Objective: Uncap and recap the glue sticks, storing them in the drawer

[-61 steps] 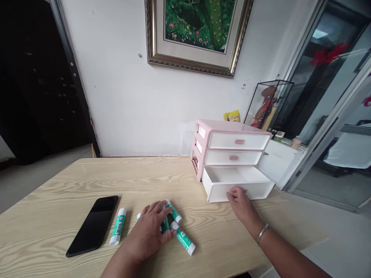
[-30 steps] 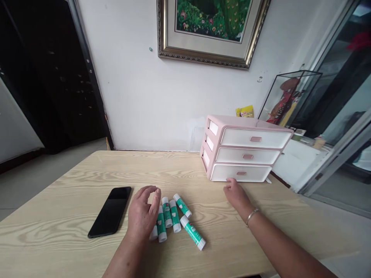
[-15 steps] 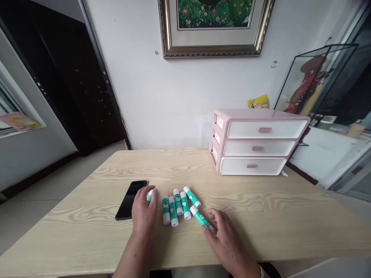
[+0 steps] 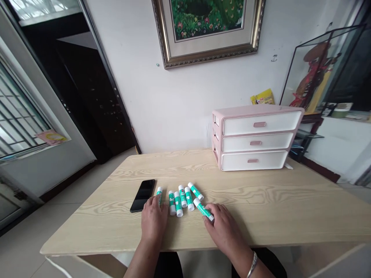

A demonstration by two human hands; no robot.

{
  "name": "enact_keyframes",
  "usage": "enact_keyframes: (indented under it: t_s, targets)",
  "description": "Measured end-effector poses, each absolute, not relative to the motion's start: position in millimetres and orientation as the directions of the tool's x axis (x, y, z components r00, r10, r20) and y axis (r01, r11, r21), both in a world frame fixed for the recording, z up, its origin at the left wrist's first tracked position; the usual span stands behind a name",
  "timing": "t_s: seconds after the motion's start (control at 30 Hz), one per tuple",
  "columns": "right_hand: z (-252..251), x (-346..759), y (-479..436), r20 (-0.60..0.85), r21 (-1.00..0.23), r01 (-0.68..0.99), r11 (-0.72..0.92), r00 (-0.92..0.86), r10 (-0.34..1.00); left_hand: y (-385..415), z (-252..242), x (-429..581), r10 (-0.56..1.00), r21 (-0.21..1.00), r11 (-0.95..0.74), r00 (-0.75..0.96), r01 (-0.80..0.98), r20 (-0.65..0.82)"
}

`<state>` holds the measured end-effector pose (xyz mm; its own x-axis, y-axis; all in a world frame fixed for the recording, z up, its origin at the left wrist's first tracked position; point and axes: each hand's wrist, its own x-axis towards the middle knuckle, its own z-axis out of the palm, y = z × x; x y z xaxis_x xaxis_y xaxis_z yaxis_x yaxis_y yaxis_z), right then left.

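1. A black phone (image 4: 142,195) is lying on the counter (image 4: 261,204), at 11 o'clock from the left hand (image 4: 153,221).
2. The left hand is resting palm down, its fingers (image 4: 155,204) lying straight and close together and gripping nothing. Their tips are touching the leftmost glue stick (image 4: 159,192) at 12 o'clock.
3. A row of glue sticks (image 4: 182,196) is lying side by side at 1 o'clock from that hand.
4. The right hand (image 4: 224,227) is lying low, its fingers (image 4: 213,214) loosely spread and slightly curled. Their tips are touching the rightmost glue stick (image 4: 202,208) at 10 o'clock without closing round it.
5. A pink drawer unit (image 4: 255,137) is standing at 1 o'clock, with all its drawers shut.
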<state>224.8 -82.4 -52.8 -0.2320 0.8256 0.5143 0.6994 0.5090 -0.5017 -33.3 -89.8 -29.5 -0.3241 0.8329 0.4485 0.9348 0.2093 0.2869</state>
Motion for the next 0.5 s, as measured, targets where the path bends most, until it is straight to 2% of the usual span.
enact_keyframes:
  t_s: [0.17, 0.5]
  targets:
    - [-54, 223, -83, 0.528, -0.490, 0.722, 0.489, -0.201, 0.825, -90, -23, -34, 0.837, 0.318, 0.239, -0.361, 0.917, 0.411]
    - [-45, 213, -83, 0.487, -0.475, 0.731, 0.490, -0.246, 0.838, -94, -21, -36, 0.848, 0.396, 0.278, -0.417, 0.875, 0.327]
